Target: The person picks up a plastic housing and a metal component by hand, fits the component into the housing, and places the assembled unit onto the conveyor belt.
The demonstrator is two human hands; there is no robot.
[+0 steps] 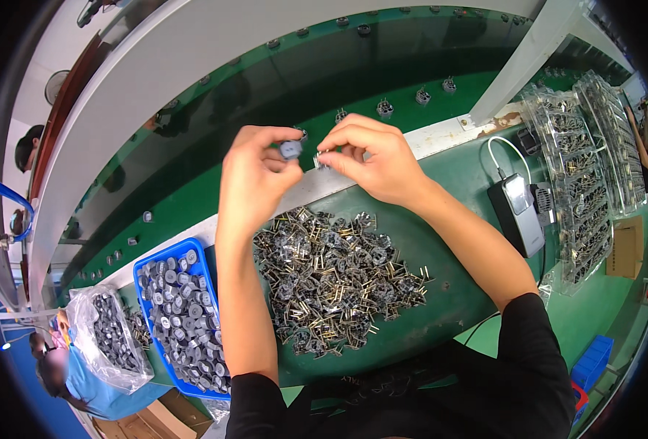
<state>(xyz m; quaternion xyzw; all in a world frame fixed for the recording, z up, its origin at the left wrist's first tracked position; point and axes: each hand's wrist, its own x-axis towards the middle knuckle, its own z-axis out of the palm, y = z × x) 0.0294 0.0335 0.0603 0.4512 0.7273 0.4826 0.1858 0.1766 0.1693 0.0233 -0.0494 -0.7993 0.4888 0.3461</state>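
Green bench [452, 274] w/ pile of pronged pts [338, 282]. Beyond pile: L hand [254, 168], fingers closed on grey cap [290, 149]; R hand [375, 157] pinches small metallic pc [319, 159], blurry, just apart. Prob. best: light fingertip hold, both steady & square, avoid bending prongs.

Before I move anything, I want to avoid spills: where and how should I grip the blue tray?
Probably by the raised rim of the blue tray at its two short ends, one hand each, from outside: loose grey pieces fill it, so it should stay level, and the clear plastic bag crowds its left long side.
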